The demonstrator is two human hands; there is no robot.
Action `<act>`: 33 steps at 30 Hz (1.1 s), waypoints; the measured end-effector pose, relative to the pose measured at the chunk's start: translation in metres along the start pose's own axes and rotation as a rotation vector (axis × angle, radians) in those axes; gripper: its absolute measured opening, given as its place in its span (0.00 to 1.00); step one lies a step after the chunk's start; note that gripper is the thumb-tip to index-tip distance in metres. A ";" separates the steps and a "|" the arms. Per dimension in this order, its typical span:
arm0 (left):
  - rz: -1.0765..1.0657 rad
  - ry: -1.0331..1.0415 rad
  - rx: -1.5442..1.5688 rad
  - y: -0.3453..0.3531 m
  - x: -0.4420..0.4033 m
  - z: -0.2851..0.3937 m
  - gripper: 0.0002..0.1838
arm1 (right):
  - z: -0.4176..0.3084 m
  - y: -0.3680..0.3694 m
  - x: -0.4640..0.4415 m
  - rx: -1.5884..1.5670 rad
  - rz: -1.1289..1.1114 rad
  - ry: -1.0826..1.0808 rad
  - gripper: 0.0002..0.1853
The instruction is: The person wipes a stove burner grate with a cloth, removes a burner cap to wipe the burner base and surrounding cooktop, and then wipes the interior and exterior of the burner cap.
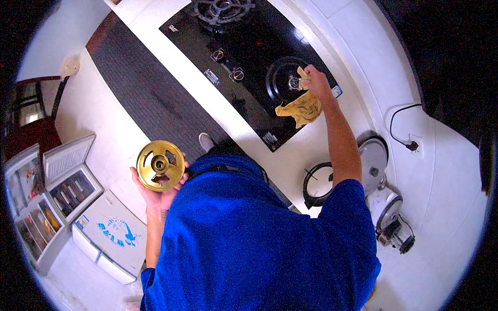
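My left hand (155,196) holds a round brass burner head (150,175) from below, its slotted face turned up, out over the floor beside my body. My right hand (317,83) is closed on a yellow cloth (303,110) at the near burner (282,78) of the black glass gas stove (254,62). Part of the cloth hangs down over the stove's corner, and a pinched end touches the burner's centre. No grate stands on this burner. At the far burner a black grate (220,9) is in place. Two knobs (237,75) sit along the stove's front side.
On the counter right of the stove lie a black ring-shaped pan support (317,184), a glass lid (372,160) and a kettle-like appliance (391,217). A plug with a cord (412,146) is at the wall. A dark mat (155,83) covers the floor; an open fridge (39,207) stands at left.
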State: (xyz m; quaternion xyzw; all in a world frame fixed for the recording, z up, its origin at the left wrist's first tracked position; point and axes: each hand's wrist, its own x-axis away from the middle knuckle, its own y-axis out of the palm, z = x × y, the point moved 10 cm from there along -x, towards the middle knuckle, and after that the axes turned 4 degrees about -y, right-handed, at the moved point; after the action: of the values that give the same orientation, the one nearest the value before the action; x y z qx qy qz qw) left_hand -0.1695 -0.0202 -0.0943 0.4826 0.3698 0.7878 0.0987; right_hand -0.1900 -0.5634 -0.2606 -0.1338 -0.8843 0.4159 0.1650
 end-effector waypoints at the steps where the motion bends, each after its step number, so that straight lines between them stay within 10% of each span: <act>1: 0.025 0.015 0.002 -0.001 0.000 0.001 0.55 | -0.005 0.000 -0.001 -0.044 0.024 -0.047 0.19; 20: 0.199 0.047 0.001 -0.004 0.004 0.001 0.56 | -0.015 0.024 0.002 0.490 0.090 -0.246 0.07; 33: 0.052 0.041 -0.010 -0.007 0.001 0.003 0.54 | -0.003 -0.028 0.016 0.274 0.092 0.192 0.13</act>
State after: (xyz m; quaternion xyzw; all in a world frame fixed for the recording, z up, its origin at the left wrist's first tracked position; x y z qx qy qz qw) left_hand -0.1693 -0.0136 -0.0972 0.4753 0.3552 0.8016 0.0728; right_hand -0.2057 -0.5726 -0.2343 -0.1896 -0.7924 0.5249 0.2462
